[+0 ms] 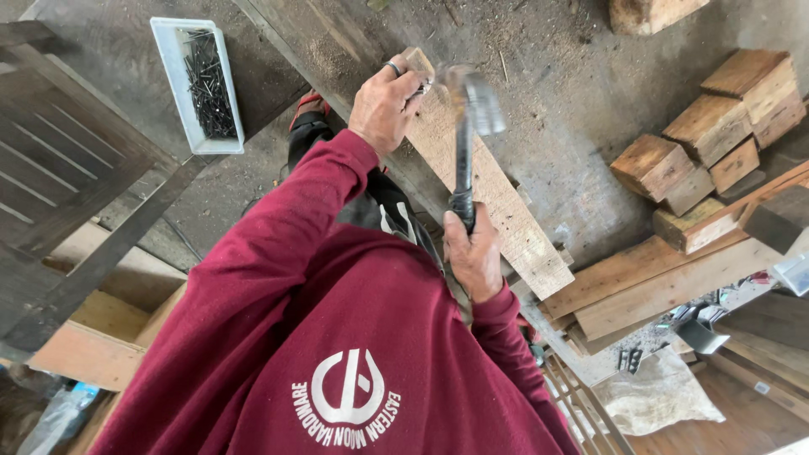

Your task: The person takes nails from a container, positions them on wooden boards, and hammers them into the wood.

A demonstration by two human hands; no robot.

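Red sweatshirt (337, 337), right hand (474, 253) gripping hammer (465, 143), left hand (383, 105) pinching nail (425, 86) on plank (497, 202), tray of nails (198, 84) nearby.

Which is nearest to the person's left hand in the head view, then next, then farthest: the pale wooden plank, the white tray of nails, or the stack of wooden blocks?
1. Pale wooden plank: the left hand rests on its top end.
2. White plastic tray of dark nails: to the hand's left in the picture, on the concrete floor.
3. Stack of cut wooden blocks: far right in the picture.

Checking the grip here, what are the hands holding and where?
Right hand grips a hammer at the handle's lower end. Left hand pinches something small, likely a nail, against the plank.
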